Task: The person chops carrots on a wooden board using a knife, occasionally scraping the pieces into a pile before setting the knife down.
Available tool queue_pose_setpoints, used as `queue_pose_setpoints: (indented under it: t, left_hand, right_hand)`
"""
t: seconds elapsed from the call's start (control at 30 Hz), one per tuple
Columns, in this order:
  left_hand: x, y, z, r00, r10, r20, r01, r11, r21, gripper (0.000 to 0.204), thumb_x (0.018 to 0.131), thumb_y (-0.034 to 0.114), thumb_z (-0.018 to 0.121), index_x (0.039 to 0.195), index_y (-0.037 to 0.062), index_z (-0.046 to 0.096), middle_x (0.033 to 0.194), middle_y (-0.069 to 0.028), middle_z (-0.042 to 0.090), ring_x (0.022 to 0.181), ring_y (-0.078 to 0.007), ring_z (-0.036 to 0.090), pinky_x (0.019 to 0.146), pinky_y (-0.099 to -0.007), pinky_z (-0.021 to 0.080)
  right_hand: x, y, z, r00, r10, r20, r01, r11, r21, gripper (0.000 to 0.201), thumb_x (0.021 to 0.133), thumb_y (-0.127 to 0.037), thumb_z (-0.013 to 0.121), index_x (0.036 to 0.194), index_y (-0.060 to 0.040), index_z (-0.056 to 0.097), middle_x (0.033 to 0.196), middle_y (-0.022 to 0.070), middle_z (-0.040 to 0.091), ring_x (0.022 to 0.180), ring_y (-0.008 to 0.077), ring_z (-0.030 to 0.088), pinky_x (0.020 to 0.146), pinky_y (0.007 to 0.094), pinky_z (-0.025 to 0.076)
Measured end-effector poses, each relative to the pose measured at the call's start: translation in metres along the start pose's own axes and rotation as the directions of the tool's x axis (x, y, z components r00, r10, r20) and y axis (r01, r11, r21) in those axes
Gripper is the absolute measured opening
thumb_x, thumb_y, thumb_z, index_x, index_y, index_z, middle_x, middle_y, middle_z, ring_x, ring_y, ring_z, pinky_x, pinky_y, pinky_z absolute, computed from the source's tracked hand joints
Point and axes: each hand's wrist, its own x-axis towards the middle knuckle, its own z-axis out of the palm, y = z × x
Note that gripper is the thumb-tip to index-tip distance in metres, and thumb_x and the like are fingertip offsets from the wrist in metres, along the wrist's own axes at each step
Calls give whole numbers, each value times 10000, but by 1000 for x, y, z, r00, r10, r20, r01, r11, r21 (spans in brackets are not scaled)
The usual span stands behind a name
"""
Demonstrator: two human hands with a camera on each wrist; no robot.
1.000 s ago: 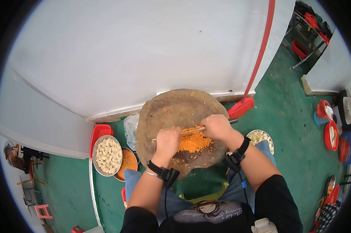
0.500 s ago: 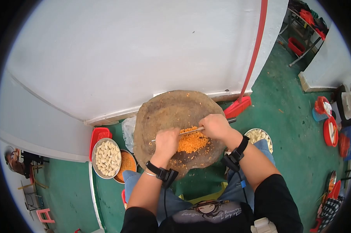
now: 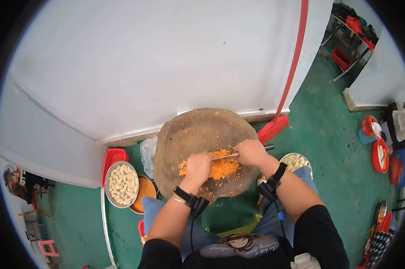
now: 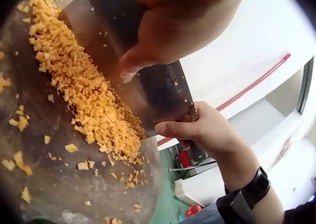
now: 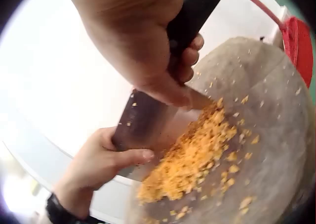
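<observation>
A broad dark cleaver point(image 4: 165, 93) stands on edge on a round wooden chopping block point(image 3: 189, 130), against a heap of finely chopped orange bits point(image 4: 91, 95). My left hand point(image 3: 199, 167) holds the far end of the blade, its thumb flat on the blade's face. At the other end my right hand point(image 3: 251, 154) grips the black handle point(image 5: 195, 19), with the thumb pressed along the blade. The heap lies along the blade's near side, and loose crumbs are scattered over the block. In the head view the left hand covers part of the blade.
Left of the block stand a bowl of pale peeled pieces point(image 3: 122, 184), a bowl of orange bits point(image 3: 145, 193) and a red basin point(image 3: 114, 157). Another pale-filled bowl point(image 3: 295, 161) is by the right knee. A red broom point(image 3: 273, 129) leans on the wall behind.
Both hands and the cleaver have shifted slightly right and toward the body over the block. Orange bits now show to the left of the left hand. Both grips stay the same.
</observation>
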Motion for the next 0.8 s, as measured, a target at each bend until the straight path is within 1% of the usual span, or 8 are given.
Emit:
queue_pose_setpoints:
  t: [0.1, 0.27, 0.33, 0.4, 0.5, 0.57, 0.73, 0.8]
  left_hand:
    - [-1, 3, -3, 1000, -23, 12, 23, 1000, 13, 147, 708, 139, 678, 721, 49, 564, 711, -130, 590, 732, -336, 602, 645, -435, 466]
    - [0, 8, -23, 998, 40, -55, -41, 999, -3, 131, 707, 133, 667, 711, 51, 565, 703, -133, 590, 712, -335, 603, 629, -434, 467]
    - [-3, 6, -17, 997, 45, -58, -45, 999, 0, 123, 703, 127, 663, 708, 52, 566, 702, -135, 589, 705, -334, 604, 622, -432, 467]
    - [-1, 5, -8, 997, 66, -27, -64, 997, 47, 69, 733, 102, 562, 681, 58, 551, 678, -120, 571, 676, -301, 596, 598, -412, 447]
    - [0, 4, -21, 993, 84, -87, -81, 996, 31, 58, 729, 95, 567, 684, 61, 553, 676, -122, 567, 681, -301, 599, 611, -408, 451]
    - [2, -2, -11, 995, 69, -72, -68, 998, 18, 73, 716, 100, 604, 688, 57, 552, 680, -132, 568, 682, -319, 592, 614, -423, 452]
    - [1, -5, -14, 993, 72, -95, -74, 997, -17, 119, 705, 113, 651, 689, 55, 549, 680, -140, 564, 688, -334, 588, 615, -444, 448]
    - [-2, -4, -21, 998, 27, -63, -25, 999, 38, 132, 708, 115, 659, 686, 54, 544, 673, -135, 560, 694, -338, 585, 614, -443, 446]
  right_hand:
    - [-3, 1, -3, 1000, -17, -9, 17, 1000, 20, 107, 685, -166, 636, 747, -97, 689, 745, 123, 665, 767, 307, 660, 668, 428, 530]
    - [-12, -4, -23, 999, -19, -29, 21, 998, 65, 104, 696, -160, 625, 744, -95, 689, 730, 127, 660, 738, 313, 659, 649, 431, 526]
    - [-6, 0, -4, 999, -28, -26, 30, 998, 64, 105, 698, -160, 624, 742, -88, 687, 722, 133, 657, 734, 314, 659, 648, 431, 526]
    - [-9, -1, 1, 999, -34, -24, 36, 997, 62, 107, 700, -160, 624, 741, -82, 684, 714, 139, 655, 730, 314, 659, 647, 431, 526]
    - [-8, -2, -2, 997, -51, -62, 54, 997, 54, 106, 699, -151, 621, 728, -66, 677, 709, 151, 652, 728, 316, 659, 643, 430, 527]
    - [-8, -5, -1, 992, -33, -121, 42, 997, 70, 99, 699, -132, 611, 712, -56, 672, 716, 155, 654, 726, 316, 660, 642, 427, 529]
    - [-6, -9, -3, 992, -51, -116, 58, 997, 54, 93, 701, -114, 598, 710, -60, 674, 730, 156, 659, 733, 312, 663, 648, 421, 532]
    - [-8, -11, -2, 991, -60, -120, 68, 995, 67, 94, 702, -109, 594, 710, -61, 674, 733, 156, 660, 736, 310, 664, 651, 420, 532]
